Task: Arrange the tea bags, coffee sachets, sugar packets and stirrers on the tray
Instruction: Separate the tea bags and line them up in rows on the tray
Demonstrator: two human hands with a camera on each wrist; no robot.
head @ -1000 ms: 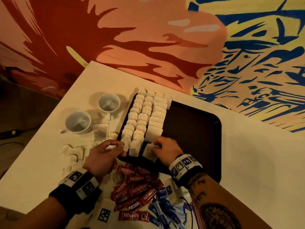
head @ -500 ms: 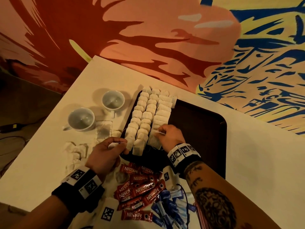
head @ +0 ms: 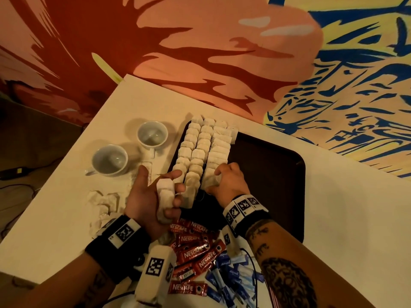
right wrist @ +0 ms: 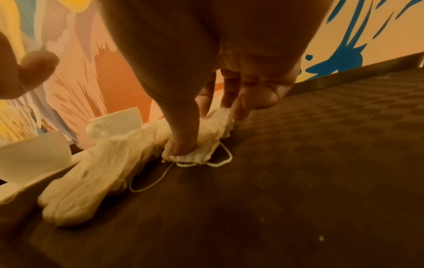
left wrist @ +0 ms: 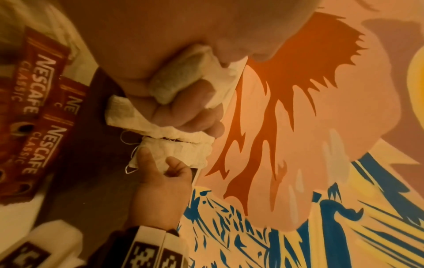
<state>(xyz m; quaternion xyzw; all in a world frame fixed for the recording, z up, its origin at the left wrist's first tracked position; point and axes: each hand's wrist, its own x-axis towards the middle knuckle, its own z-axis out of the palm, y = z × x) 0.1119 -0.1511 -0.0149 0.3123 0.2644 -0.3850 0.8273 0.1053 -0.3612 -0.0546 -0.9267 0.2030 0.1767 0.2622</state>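
Reading NESCAFE CLASSIC on red sachets [head: 195,254] | left hand [head: 151,196] holds tea bags [head: 165,198]

The tea bags [head: 201,150] look like soft, crinkled matt paper with thin cotton-like strings. The tray [right wrist: 321,163] is dark with a fine checkered, matt texture. The coffee sachets [head: 195,254] are glossy foil-like. The 2 cups [head: 110,160] look glazed, smooth ceramic. The table [head: 355,218] is smooth and matt.
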